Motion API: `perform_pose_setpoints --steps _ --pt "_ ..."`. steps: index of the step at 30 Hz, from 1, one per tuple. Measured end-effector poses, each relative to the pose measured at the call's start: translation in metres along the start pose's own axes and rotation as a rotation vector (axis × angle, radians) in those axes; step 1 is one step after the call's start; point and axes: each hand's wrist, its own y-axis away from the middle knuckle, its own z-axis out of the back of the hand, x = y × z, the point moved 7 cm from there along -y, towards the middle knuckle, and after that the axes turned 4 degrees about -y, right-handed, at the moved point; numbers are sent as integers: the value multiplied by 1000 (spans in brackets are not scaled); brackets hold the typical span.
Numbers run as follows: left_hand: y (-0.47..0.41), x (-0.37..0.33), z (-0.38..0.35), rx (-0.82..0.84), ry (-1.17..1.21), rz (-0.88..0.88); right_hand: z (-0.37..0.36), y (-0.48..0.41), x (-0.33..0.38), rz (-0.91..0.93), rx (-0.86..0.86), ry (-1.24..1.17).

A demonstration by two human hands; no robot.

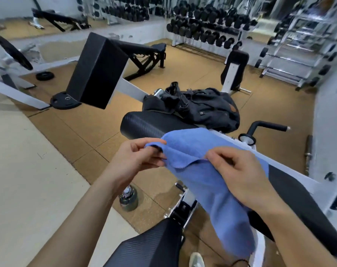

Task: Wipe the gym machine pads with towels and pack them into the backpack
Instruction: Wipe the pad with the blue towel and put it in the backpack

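Both hands [183,166] pinch towel [206,182] edge, over pad [142,126]

Both forearms reach forward over the towel [206,182]. The left hand [136,157] pinches its upper corner. The right hand [239,170] grips its folded edge.

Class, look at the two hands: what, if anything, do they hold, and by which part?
Both hold the blue terry towel: the left hand pinches its upper corner, the right hand grips the folded top edge.

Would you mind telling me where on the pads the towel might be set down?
The near end of the top pad, between the backpack and the towel, is bare, as is the lower pad. The far end is crowded by the backpack.
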Motion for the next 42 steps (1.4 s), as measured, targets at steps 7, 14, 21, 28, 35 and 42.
perform_pose_setpoints --steps 7,14,21,28,35,42 --pt "-75 -65 -35 -254 -494 -245 101 -89 1 -80 -8 -110" --pt "-182 -19 -84 -148 -767 63 120 -176 -162 -372 356 257" --pt "-173 7 -63 110 -1009 190 51 -163 -304 -603 480 207" --pt "-161 3 -32 53 -889 142 47 -164 -302 -487 436 183" --pt "-107 -13 1 232 -935 444 11 -165 -248 -296 525 5" --pt "-184 -1 -53 -39 -1357 251 5 -166 -238 -385 576 -211"
